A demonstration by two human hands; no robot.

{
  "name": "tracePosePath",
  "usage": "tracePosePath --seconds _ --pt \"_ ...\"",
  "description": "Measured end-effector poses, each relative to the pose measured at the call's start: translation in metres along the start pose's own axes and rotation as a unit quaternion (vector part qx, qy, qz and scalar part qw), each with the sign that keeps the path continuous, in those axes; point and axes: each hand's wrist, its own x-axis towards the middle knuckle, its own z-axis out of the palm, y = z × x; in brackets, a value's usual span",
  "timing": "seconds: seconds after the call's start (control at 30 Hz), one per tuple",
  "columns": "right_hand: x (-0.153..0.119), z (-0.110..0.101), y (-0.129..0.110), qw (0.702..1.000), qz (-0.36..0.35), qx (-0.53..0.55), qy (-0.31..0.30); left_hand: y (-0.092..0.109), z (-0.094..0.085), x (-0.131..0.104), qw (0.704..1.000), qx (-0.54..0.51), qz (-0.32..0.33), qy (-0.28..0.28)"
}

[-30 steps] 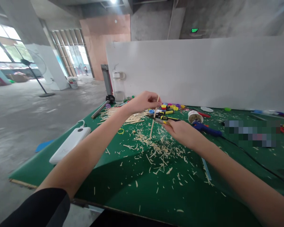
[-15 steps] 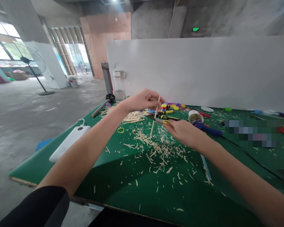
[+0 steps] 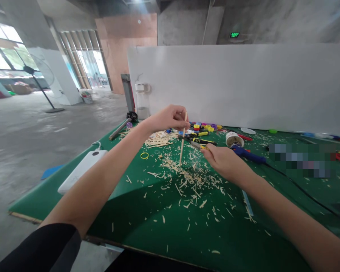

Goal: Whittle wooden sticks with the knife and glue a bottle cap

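On the green desk [image 3: 147, 223], wood shavings [image 3: 195, 175] lie scattered. Your left hand [image 3: 177, 119] grasps a thin wooden stick [image 3: 183, 145], near-upright above the shavings; your right hand's [image 3: 218, 158] grip is closed around a yellow-handled cutter [image 3: 198, 146], its blade at the stick.

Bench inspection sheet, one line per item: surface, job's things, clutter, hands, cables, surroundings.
Surface: green tabletop, littered with wood shavings.
Job's things: thin wooden stick, near upright, lower end among the shavings; yellow-handled knife at it, blade contact unclear.
Clutter: loose sticks, yellow ring, white cup, blue glue gun, white box.
Hands: left grips the stick's upper part; right grips the knife.
Cables: black cord from the glue gun, far end unclear; white lead at the box.
Surroundings: white panel behind; standing fan on the floor; spills, nothing seen.
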Motion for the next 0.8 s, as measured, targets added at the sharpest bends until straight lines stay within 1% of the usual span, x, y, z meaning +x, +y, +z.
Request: tracePosePath --seconds 0.1,0.3,0.43,0.57,0.63,0.73,0.8 --pt "0.001 0.001 0.002 1.0 0.004 0.006 0.009 0.0 0.002 0.001 1.0 -0.002 -0.007 0.009" --pt "0.005 -0.002 -0.004 1.0 0.011 -0.006 -0.002 0.009 0.009 0.001 0.999 -0.028 -0.025 -0.008" --pt "0.008 -0.006 -0.008 1.0 0.015 -0.002 -0.024 0.013 0.008 -0.003 0.998 -0.042 -0.024 -0.05" --pt "0.011 -0.009 -0.007 1.0 0.003 -0.003 -0.029 0.017 0.009 -0.004 0.994 -0.056 -0.026 -0.088" --pt "0.011 -0.01 -0.006 0.999 0.0 0.005 -0.034 0.017 0.011 -0.003 0.994 -0.056 -0.02 -0.087" --pt "0.011 -0.011 -0.005 0.999 -0.001 0.022 -0.046 0.016 0.015 -0.001 0.997 -0.047 -0.014 -0.059" --pt "0.01 -0.013 -0.006 0.998 -0.002 0.03 -0.055 0.017 0.015 -0.001 0.997 -0.048 -0.018 -0.061"
